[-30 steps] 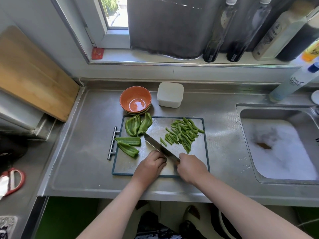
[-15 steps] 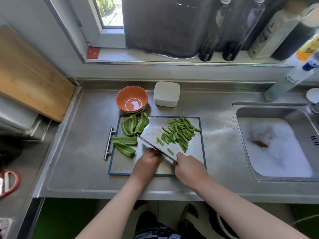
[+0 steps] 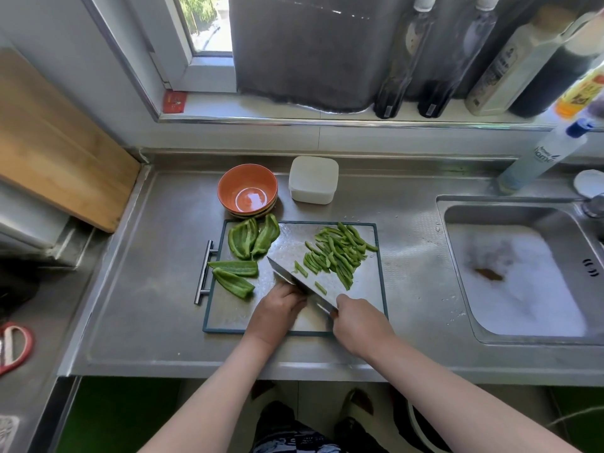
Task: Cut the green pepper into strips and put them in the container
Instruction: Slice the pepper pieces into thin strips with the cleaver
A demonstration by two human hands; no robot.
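Observation:
A steel cutting board (image 3: 366, 299) lies on the counter. Two large green pepper pieces (image 3: 253, 238) sit at its far left, and two flatter pepper pieces (image 3: 233, 276) lie below them. A pile of pepper strips (image 3: 340, 253) covers the far right, with loose strips (image 3: 320, 287) beside the knife (image 3: 294, 281). My right hand (image 3: 359, 325) grips the knife handle, blade slanting up-left. My left hand (image 3: 277, 313) has its fingers curled against the blade's left side, over a pepper piece that is mostly hidden. A white lidded container (image 3: 313, 179) stands behind the board.
Stacked orange bowls (image 3: 247, 191) stand left of the container. The sink (image 3: 516, 279) is on the right, with a spray bottle (image 3: 539, 155) behind it. A wooden board (image 3: 55, 152) leans at the left. Red scissors (image 3: 14, 346) lie far left. Bottles (image 3: 402, 60) line the sill.
A fresh strip has dropped off on the right of the blade. Both hands and the knife stay near the board's front, shifting slightly left.

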